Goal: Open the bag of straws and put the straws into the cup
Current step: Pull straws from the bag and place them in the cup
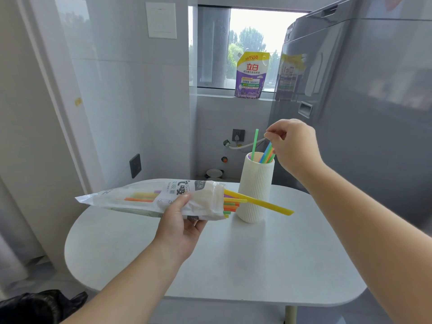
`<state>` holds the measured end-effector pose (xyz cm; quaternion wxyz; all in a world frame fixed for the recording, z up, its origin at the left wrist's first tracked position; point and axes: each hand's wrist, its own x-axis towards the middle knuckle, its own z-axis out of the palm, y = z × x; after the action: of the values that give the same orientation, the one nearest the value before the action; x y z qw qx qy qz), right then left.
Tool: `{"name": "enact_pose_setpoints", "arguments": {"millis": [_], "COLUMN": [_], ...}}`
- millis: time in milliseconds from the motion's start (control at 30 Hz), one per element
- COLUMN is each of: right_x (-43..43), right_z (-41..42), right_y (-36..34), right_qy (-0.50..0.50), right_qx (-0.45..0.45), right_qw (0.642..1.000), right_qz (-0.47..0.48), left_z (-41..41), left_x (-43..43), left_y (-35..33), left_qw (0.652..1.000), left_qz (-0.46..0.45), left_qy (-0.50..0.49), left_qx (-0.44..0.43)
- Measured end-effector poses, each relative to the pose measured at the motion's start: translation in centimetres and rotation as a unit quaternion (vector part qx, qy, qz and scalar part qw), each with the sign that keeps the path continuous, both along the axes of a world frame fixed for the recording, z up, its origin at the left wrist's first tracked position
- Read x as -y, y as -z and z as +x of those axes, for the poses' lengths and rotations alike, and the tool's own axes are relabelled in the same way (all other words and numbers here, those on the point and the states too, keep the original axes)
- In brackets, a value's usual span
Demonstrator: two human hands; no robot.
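Cream ribbed cup holding coloured straws, right grip pinching them, left grip clutching straw bag

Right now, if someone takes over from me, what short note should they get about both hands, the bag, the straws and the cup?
Left hand holds the open straw bag over the table, its mouth toward the cup; loose straws stick out.
Right hand pinches the tops of the bundled straws standing in the cup; a green straw stands there apart.
Done: bag opened, several straws in.
Left: move the remaining straws.
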<state>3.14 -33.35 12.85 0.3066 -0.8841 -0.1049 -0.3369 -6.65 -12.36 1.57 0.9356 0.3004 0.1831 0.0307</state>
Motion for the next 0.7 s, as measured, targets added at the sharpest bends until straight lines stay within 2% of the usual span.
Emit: {"name": "enact_pose_setpoints", "arguments": {"millis": [67, 200, 267, 333, 367, 433, 500, 567, 700], "right_x": [0.0, 0.0, -0.1, -0.1, -0.1, -0.1, -0.3, -0.7, -1.7], "right_z": [-0.5, -3.0, -4.7, -6.1, -6.6, -7.6, -8.4, -8.7, -9.0], "right_y": [0.4, 1.5, 2.7, 4.0, 4.6, 5.6, 6.6, 7.6, 8.2], "right_qy": [0.002, 0.019, 0.017, 0.026, 0.025, 0.019, 0.009, -0.006, -0.053], "right_qx": [0.004, 0.027, -0.045, -0.159, -0.223, -0.346, -0.425, -0.45, -0.425], "right_qw": [1.0, 0.997, 0.995, 0.982, 0.965, 0.911, 0.861, 0.833, 0.792], "right_qz": [-0.004, 0.064, 0.086, 0.104, 0.133, 0.221, 0.28, 0.322, 0.434], "left_z": [-0.1, -0.1, -0.1, 0.0, 0.0, 0.1, 0.2, 0.2, 0.0], "left_x": [0.0, -0.1, -0.4, -0.6, -0.7, -0.7, -0.8, -0.8, -0.4], "left_y": [0.0, -0.1, -0.1, -0.2, -0.2, -0.4, -0.5, -0.6, -0.7], "left_qw": [1.0, 1.0, 1.0, 1.0, 1.0, 1.0, 0.999, 0.999, 0.993], "left_qz": [0.002, 0.006, 0.003, 0.002, 0.003, 0.007, 0.018, 0.036, 0.097], "left_qy": [0.001, -0.002, -0.006, -0.011, -0.015, -0.02, -0.025, -0.025, -0.012], "left_qx": [0.002, 0.003, 0.003, 0.007, 0.01, 0.018, 0.022, 0.029, 0.06]}}
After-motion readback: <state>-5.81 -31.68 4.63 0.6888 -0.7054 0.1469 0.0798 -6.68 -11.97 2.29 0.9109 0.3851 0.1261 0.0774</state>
